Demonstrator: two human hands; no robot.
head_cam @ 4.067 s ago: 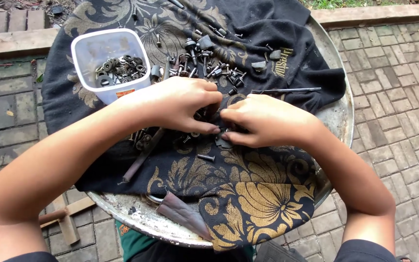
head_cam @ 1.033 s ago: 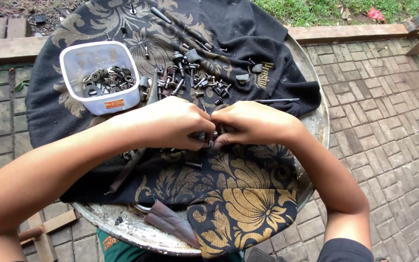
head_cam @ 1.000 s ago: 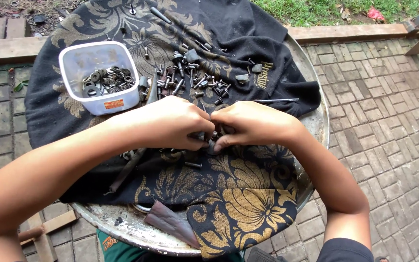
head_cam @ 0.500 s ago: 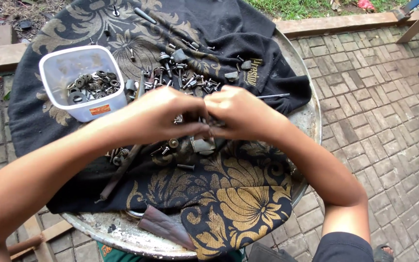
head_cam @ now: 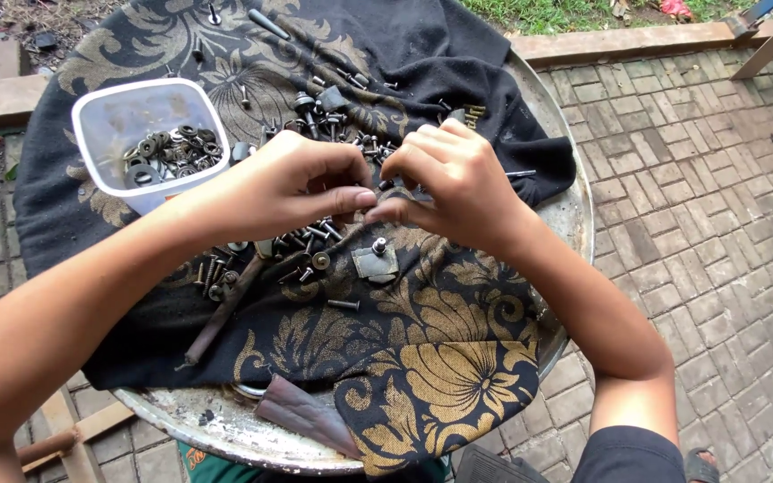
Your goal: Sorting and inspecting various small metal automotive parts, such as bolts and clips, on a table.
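Nearest the camera, a brown strip of leather-like material (head_cam: 308, 416) lies on the rim of the round metal tray (head_cam: 574, 210), just below the edge of the black cloth with gold floral print (head_cam: 422, 358) that covers most of it. Further in, a small grey square plate with a bolt through it (head_cam: 376, 262) rests on the cloth, with a long rusty metal rod (head_cam: 224, 309) to its left.

Above the plate, the left hand (head_cam: 293, 183) and right hand (head_cam: 454, 183) meet, fingertips pinched together on something small; what it is cannot be told, as the fingers hide it. Judging by the scattered dark metal screws and bolts (head_cam: 315, 237) beneath, it is likely stiff, light and easily dropped, best held by its shank between thumb and forefinger.

Beyond lies a white rectangular plastic tub (head_cam: 149, 139) of dark washers and nuts.
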